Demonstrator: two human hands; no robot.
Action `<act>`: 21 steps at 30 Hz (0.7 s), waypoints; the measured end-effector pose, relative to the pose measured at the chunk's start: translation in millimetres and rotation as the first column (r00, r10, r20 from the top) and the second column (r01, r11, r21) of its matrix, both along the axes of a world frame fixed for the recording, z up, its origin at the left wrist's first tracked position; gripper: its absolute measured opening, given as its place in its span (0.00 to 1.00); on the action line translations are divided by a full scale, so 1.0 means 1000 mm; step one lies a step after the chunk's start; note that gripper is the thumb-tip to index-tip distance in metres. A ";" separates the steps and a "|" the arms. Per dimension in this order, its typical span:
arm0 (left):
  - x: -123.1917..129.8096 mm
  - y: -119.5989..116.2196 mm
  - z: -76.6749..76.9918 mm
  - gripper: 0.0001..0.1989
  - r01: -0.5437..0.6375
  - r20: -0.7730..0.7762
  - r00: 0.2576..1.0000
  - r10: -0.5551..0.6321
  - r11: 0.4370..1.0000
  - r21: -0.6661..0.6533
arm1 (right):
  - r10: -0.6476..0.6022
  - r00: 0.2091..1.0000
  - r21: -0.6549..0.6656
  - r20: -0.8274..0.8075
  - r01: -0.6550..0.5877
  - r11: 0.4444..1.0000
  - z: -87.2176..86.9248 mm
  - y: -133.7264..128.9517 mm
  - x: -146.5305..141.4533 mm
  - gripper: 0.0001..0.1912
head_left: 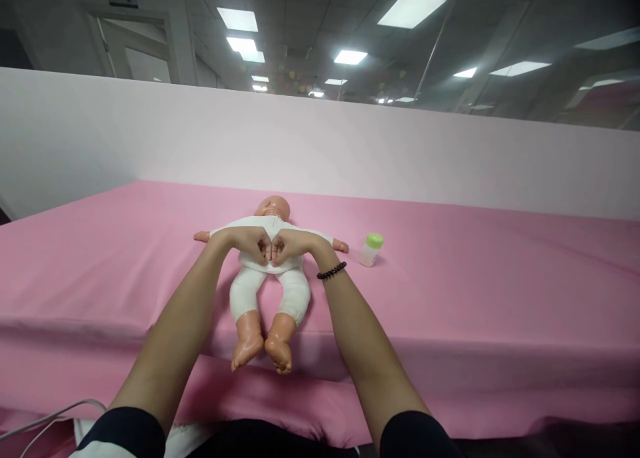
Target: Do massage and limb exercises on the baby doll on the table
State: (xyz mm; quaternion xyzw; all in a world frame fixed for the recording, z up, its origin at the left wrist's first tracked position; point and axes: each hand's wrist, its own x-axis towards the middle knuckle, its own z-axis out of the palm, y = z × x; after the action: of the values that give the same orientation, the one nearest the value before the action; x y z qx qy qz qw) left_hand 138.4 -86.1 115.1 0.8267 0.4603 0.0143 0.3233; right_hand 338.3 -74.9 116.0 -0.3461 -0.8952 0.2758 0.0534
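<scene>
A baby doll [295, 293] in white clothes lies on its back on a pink-covered table [450, 285], head away from me, bare feet over the near edge. My left hand [254, 242] and my right hand [287, 245] meet over the doll's torso, knuckles turned toward each other. Both have curled fingers at the white top, and what they pinch, if anything, is too small to tell. A dark beaded bracelet circles my right wrist. To the right of the doll's outstretched arm stands a small clear bottle [370, 255] with a green cap.
Behind the table runs a low white wall [320, 145] with glass above it. White cables [55, 416] hang at the bottom left. The pink cover drapes over the near edge, close to my body.
</scene>
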 end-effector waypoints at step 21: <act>0.004 -0.002 0.000 0.11 -0.210 0.038 0.977 0.209 0.924 0.318 | -0.070 0.990 -0.007 -0.121 0.070 0.998 -0.001 0.007 0.009 0.06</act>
State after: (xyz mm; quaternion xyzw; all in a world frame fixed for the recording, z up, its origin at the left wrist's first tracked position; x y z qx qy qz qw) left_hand 142.6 -87.6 115.0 0.8142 0.5371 0.1246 0.1820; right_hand 347.3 -68.0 114.5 -0.3600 -0.8773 0.2954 0.1165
